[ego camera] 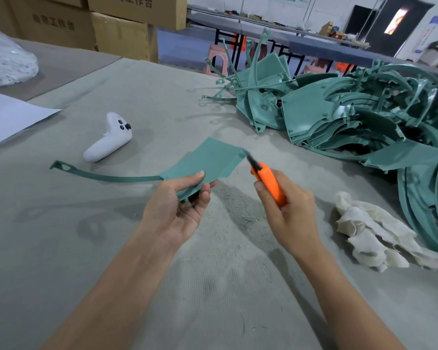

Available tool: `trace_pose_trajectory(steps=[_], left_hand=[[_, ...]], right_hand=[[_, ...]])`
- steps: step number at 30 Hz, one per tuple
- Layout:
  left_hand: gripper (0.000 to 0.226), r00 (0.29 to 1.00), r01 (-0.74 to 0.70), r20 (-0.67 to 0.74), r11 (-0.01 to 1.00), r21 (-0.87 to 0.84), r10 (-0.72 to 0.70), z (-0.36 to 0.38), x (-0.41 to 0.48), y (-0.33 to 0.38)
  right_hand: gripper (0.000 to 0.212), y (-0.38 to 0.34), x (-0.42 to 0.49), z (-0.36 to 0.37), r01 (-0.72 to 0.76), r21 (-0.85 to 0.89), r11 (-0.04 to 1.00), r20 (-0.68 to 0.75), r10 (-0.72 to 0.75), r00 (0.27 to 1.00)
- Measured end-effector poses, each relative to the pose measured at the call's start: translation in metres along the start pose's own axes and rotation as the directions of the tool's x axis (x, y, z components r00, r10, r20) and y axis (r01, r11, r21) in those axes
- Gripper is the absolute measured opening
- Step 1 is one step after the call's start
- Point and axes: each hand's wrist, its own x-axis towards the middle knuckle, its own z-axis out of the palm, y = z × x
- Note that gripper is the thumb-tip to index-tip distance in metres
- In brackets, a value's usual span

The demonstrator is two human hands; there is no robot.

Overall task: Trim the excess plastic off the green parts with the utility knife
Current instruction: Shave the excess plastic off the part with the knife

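Controller (108,138) at 10 o'clock on table (61,236), left hand (177,210) pinching part (205,162) at centre, thumb on top, knife (268,183) tip at part's 3 o'clock corner, right hand (291,213) fingers curled round knife, rag (364,231) at 4 o'clock, pile (364,114) at 2 o'clock.

1 head view, forward-down, close over table (61,248), edges likely warped

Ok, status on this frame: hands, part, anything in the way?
Left hand grips green part. Right hand grips orange utility knife, blade at part's right corner. Nothing between them.
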Motion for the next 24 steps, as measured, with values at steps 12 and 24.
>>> trace_pose_trajectory(steps=[12, 24], left_hand=[[0.008, 1.0, 0.008, -0.027, 1.0, -0.009, -0.009, -0.001, -0.001, 0.001], [0.004, 1.0, -0.008, 0.001, 0.998, -0.067, 0.008, 0.003, 0.0, 0.001]], right_hand=[[0.025, -0.002, -0.007, 0.0, 0.016, -0.019, 1.0, 0.057, -0.014, 0.998], [0.03, -0.004, -0.012, 0.009, 0.062, -0.098, 0.993, 0.106, -0.051, 0.993]])
